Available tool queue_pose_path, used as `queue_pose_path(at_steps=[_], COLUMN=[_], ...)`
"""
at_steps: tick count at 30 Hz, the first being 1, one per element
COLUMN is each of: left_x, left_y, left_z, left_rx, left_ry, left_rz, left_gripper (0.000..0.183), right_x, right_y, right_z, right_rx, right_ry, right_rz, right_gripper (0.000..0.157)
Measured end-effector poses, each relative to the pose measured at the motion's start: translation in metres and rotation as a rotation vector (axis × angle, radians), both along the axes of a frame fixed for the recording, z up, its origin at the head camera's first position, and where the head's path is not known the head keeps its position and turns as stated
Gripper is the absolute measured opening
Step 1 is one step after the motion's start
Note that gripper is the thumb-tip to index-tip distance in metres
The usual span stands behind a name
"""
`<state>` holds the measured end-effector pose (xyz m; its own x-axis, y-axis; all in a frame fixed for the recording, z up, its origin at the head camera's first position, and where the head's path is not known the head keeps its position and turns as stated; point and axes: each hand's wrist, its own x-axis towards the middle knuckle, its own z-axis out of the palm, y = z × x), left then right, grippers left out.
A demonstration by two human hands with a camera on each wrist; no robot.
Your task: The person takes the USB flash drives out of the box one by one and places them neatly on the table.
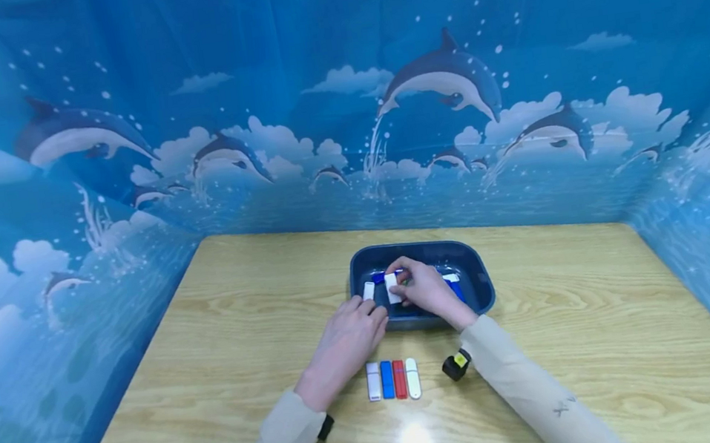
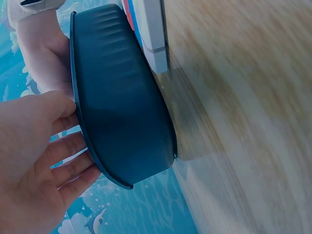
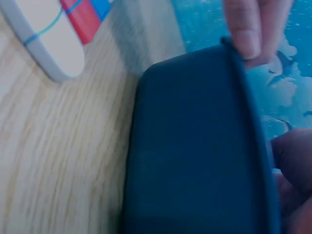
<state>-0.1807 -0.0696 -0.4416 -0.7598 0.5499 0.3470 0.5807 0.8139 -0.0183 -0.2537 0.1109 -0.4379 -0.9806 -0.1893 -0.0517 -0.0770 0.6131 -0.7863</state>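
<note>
My right hand (image 1: 426, 288) is inside the dark blue bin (image 1: 488, 286) and pinches a white USB stick (image 1: 393, 288) between thumb and fingers. The left hand (image 1: 351, 330) rests at the bin's front left rim, its loosely extended fingers reaching over the edge. Just beyond those fingertips another white stick (image 1: 369, 291) lies in the bin. Blue pieces (image 1: 379, 278) show behind the pinched stick, and a blue-and-white one (image 1: 454, 285) lies on the bin's right side. From the left wrist, the left hand (image 2: 44, 151) has its thumb at the rim, with some fingertips hidden behind it.
In front of the bin, a row stands on the wooden table (image 1: 218, 307): a pale stick (image 1: 373, 382), a blue one (image 1: 387, 380), a red one (image 1: 400, 380) and a rounded white one (image 1: 412, 378). A dolphin-printed curtain (image 1: 279, 52) encloses the back and sides.
</note>
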Motion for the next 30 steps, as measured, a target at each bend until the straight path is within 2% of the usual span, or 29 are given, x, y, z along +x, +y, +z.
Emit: queue_pose_path(at_steps=[3, 6, 10, 16, 21, 30], left_x=[0.0, 0.0, 0.0, 0.0, 0.0, 0.0], left_y=[0.0, 0.0, 0.0, 0.0, 0.0, 0.001], left_z=[-0.001, -0.001, -0.001, 0.001, 0.001, 0.002], left_rx=[0.002, 0.004, 0.007, -0.003, -0.015, -0.018], left_ry=[0.008, 0.013, 0.0, -0.042, -0.037, -0.019], left_rz=[-0.005, -0.012, -0.008, 0.022, 0.025, 0.004], left_gripper=[0.016, 0.016, 0.017, 0.019, 0.019, 0.017], right_x=[0.006, 0.016, 0.03, 0.051, 0.07, 0.103], right_y=[0.007, 0.014, 0.022, 0.031, 0.034, 0.038], right_z=[0.005, 0.011, 0.019, 0.026, 0.026, 0.013], right_rx=[-0.092, -0.134, -0.13, -0.064, -0.039, -0.097], right_ry=[0.01, 0.046, 0.094, 0.143, 0.177, 0.144], right_rz=[0.005, 0.021, 0.025, -0.001, -0.022, 0.066], right_gripper=[0.029, 0.032, 0.033, 0.035, 0.037, 0.036])
